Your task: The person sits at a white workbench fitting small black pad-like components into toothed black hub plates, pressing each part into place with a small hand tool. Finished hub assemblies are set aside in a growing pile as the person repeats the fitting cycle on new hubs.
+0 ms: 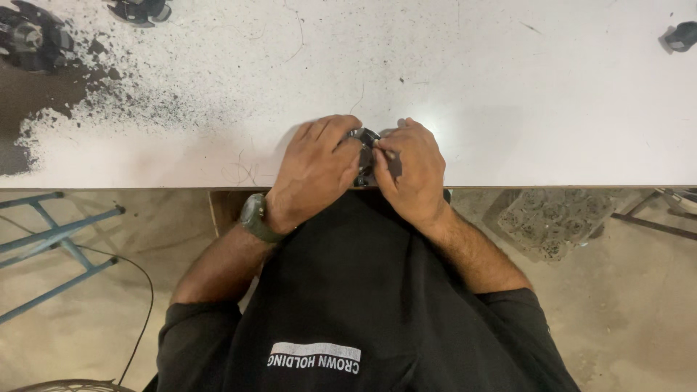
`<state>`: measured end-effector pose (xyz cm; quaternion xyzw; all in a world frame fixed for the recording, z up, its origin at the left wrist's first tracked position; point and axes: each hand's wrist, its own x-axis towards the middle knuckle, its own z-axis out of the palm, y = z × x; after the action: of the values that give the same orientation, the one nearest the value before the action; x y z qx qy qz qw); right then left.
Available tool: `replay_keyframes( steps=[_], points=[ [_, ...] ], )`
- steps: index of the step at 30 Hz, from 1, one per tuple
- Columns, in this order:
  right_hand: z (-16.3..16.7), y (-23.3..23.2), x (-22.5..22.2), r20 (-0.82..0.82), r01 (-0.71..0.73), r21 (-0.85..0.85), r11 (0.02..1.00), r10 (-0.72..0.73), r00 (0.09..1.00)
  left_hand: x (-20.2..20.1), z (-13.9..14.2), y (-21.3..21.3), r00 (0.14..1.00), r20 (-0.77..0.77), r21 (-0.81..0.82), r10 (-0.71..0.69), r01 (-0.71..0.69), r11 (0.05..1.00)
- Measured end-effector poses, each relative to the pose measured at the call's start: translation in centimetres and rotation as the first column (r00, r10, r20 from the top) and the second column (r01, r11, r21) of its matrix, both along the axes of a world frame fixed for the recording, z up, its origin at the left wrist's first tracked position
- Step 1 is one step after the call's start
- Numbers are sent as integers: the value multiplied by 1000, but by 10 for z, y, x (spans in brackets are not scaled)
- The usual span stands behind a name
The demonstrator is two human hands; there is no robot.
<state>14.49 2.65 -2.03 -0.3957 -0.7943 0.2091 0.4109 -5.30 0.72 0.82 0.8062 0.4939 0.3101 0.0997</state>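
Both hands meet at the near edge of a white table (472,87). My left hand (316,170) and my right hand (410,170) close together around a small dark round part (365,138), mostly hidden by the fingers. A dark watch (254,218) sits on my left wrist. My black shirt fills the lower middle of the view.
Dark round parts lie at the table's far left (29,36), top left (141,10) and far right (682,36). Black dust is scattered over the table's left side (109,94). A blue metal frame (51,239) and a cable lie on the floor at the left.
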Motion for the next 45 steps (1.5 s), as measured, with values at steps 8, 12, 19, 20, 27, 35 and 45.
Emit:
replay_keyframes(
  steps=[8, 12, 19, 20, 27, 35, 45],
  points=[
    [-18, -12, 1, -47, -80, 66, 995, 83, 995, 0, -8, -4, 979, 178, -142, 100, -75, 987],
    [-30, -13, -1, -48, -44, 80, 996, 48, 998, 0, -13, -5, 977, 176, -149, 118, -92, 984],
    [-33, -10, -2, -15, -56, 77, 995, 57, 998, 0, -17, -6, 976, 177, -151, 124, -97, 984],
    [-33, -10, -2, -8, -56, 78, 995, 56, 998, -1, -18, -6, 977, 173, -149, 128, -103, 983],
    [-37, -11, -3, -55, -72, 148, 986, 81, 995, -8, -24, -11, 977, 193, -168, 94, -62, 984],
    [-41, -14, -5, -44, -76, 168, 983, 85, 995, -9, -22, -14, 959, 248, -148, 134, -100, 984],
    [-47, -13, -6, -31, -66, 197, 978, 74, 997, -13, -36, -12, 985, 154, -50, 82, -75, 996]
  ],
)
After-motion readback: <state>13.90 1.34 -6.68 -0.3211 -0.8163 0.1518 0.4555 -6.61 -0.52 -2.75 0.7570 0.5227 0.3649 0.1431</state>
